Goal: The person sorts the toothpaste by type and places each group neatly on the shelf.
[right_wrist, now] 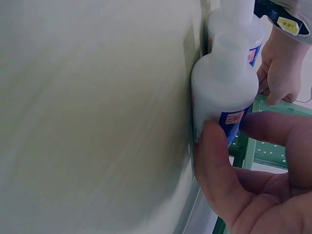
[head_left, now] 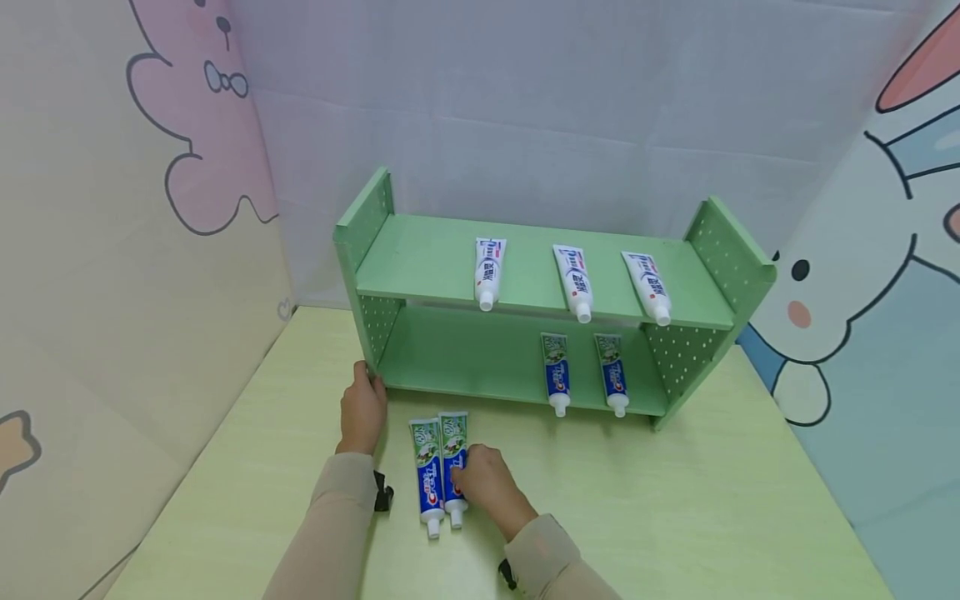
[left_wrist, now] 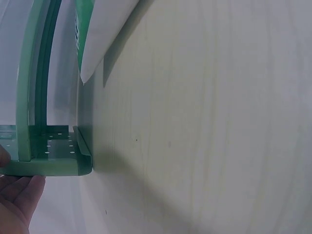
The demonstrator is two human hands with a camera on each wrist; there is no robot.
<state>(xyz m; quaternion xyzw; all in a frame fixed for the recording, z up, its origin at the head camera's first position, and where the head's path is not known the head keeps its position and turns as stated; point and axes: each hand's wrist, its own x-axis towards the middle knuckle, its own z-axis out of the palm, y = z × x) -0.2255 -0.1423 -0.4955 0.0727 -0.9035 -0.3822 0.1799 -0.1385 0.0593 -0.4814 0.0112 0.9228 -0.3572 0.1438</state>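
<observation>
Two blue-and-green toothpaste tubes lie side by side on the table, caps toward me. My right hand pinches the right-hand tube near its cap end; in the right wrist view a finger presses its white shoulder. Close along its left side lies the other tube. My left hand grips the lower front edge of the green shelf's left side panel. In the left wrist view the fingers lie along the panel's outer face, partly out of frame.
On the upper shelf lie three white toothpaste tubes, caps over the front edge. Two blue-and-green tubes lie on the lower shelf toward the right. A pale wooden table extends around the shelf, with cloth walls behind and beside it.
</observation>
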